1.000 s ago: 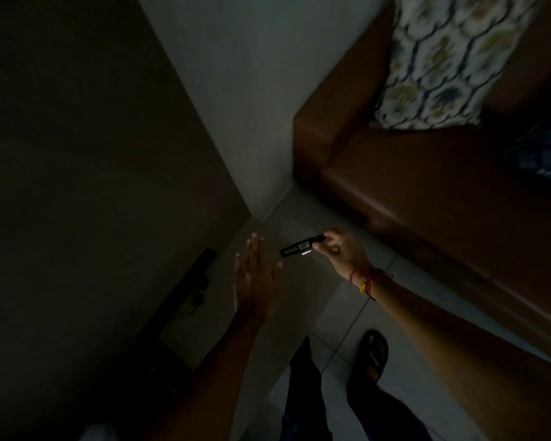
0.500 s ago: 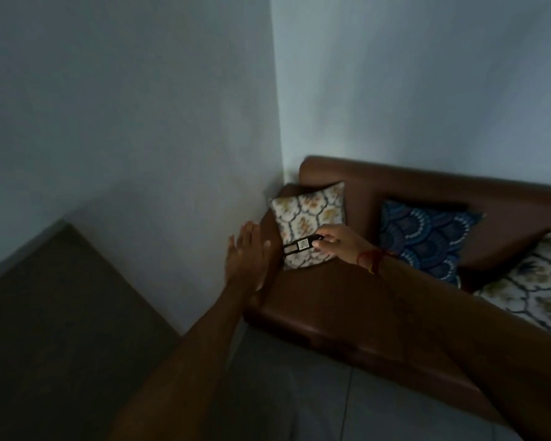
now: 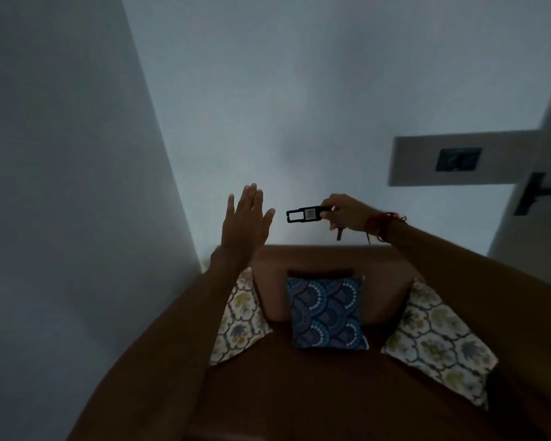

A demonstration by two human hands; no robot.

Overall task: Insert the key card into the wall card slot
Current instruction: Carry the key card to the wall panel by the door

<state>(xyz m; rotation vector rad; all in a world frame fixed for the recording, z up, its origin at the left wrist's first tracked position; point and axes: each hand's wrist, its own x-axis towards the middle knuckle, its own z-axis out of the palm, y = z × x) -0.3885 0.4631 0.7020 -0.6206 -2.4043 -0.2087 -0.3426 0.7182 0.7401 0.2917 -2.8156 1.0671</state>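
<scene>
My right hand (image 3: pixel 347 213) pinches one end of a flat black key card (image 3: pixel 303 215) with a pale square patch, held level in the air in front of the wall. A small dark piece dangles below the hand. My left hand (image 3: pixel 245 224) is raised beside the card, palm flat, fingers apart and holding nothing. High on the right, a pale panel (image 3: pixel 427 160) on the wall carries a dark square fitting (image 3: pixel 457 159), well above and to the right of the card. Whether that fitting is the card slot I cannot tell in the dim light.
A brown sofa (image 3: pixel 299 393) stands against the wall below my arms, with a blue patterned cushion (image 3: pixel 326 313) between two cream floral cushions (image 3: pixel 436 342). A wall corner (image 3: pixel 159 138) runs down the left. A dark bracket (image 3: pixel 531 194) sticks out at the far right.
The view has swung up from the floor, past the sofa, to the wall above it. Both hands stayed raised, the right still holding the card, and the wall panel has come into view.
</scene>
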